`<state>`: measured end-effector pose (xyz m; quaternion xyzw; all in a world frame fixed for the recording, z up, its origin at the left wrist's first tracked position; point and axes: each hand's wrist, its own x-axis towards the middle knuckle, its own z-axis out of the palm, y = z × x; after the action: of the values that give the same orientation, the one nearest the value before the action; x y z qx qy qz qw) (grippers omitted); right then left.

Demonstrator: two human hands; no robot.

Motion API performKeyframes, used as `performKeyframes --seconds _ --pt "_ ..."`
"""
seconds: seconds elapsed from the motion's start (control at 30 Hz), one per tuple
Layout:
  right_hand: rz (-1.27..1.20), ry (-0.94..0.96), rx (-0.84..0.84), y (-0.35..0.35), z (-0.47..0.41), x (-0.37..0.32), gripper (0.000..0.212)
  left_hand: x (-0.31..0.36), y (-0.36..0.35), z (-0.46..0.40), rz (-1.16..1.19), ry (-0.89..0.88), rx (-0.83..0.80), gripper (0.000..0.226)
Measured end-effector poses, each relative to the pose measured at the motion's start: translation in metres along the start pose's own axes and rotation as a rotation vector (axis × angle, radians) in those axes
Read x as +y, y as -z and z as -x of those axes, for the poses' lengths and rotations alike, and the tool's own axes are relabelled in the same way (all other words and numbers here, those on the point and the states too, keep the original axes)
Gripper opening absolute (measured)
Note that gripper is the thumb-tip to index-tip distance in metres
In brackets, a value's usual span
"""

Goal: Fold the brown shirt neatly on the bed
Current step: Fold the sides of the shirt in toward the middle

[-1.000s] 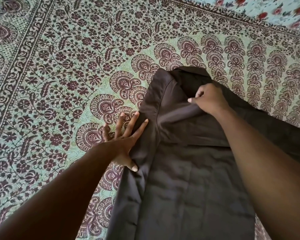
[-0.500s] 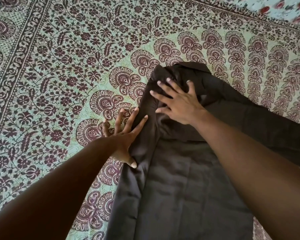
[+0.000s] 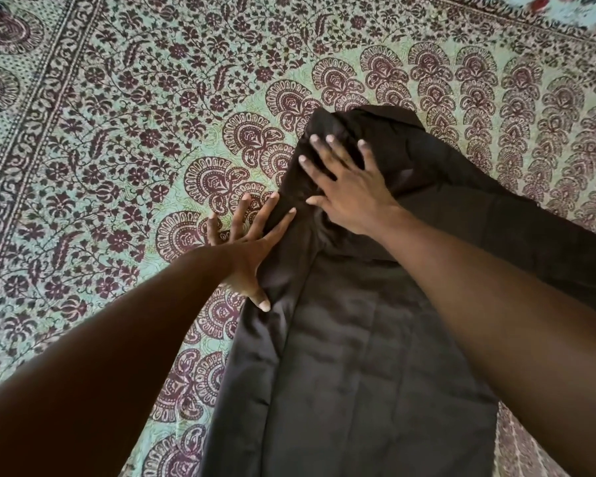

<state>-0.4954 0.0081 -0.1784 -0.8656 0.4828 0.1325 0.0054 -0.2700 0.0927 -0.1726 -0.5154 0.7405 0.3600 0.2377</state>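
A dark brown cotton shirt [image 3: 351, 356] lies flat on a bed spread with a mint-green sheet printed in maroon paisley and flowers [image 3: 124, 139]. The left hand [image 3: 252, 249] rests on the shirt's left edge, its fingers [image 3: 267, 215] straight and spread; the little and ring fingers lie on the sheet and the index finger and thumb on the cloth. The right hand [image 3: 350, 187] presses palm-down on the shirt's far end, just beyond the left hand's fingers, its own fingers [image 3: 319, 149] straight and fanned apart, pinching nothing. Past the right hand's fingertips the bunched upper part of the shirt ends in a folded edge. To the right of that hand a long panel of brown cloth runs off toward the right edge.
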Motion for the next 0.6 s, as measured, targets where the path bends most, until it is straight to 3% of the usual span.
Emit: performKeyframes --seconds 0.1,0.2,0.33,0.4,0.5,0.57,0.6 --pt "0.008 0.155 0.023 -0.012 0.027 -0.012 0.069 0.002 -0.002 0.0 -0.037 0.016 0.022 0.167" --pt "-0.009 0.011 0.002 -0.024 0.052 -0.006 0.068 0.006 -0.001 0.004 -0.081 0.036 0.037 0.167" --pt "0.013 -0.119 0.132 -0.024 0.081 0.007 0.07 0.035 0.009 0.008 -0.304 0.103 0.017 0.17" --pt "-0.024 -0.136 0.233 -0.024 0.097 0.004 0.07 0.054 0.013 0.007 -0.403 0.096 0.055 0.157" --pt "-0.203 -0.379 0.306 -0.031 0.118 -0.003 0.066 0.081 0.02 0.0 -0.265 0.089 0.295 0.107" --pt "-0.358 -0.569 0.259 -0.036 0.124 0.004 0.061 0.091 0.023 -0.013 -0.185 0.032 0.471 0.099" --pt "-0.427 -0.614 0.212 -0.038 0.125 0.011 0.057 0.096 0.025 -0.021 -0.129 -0.024 0.48 0.101"
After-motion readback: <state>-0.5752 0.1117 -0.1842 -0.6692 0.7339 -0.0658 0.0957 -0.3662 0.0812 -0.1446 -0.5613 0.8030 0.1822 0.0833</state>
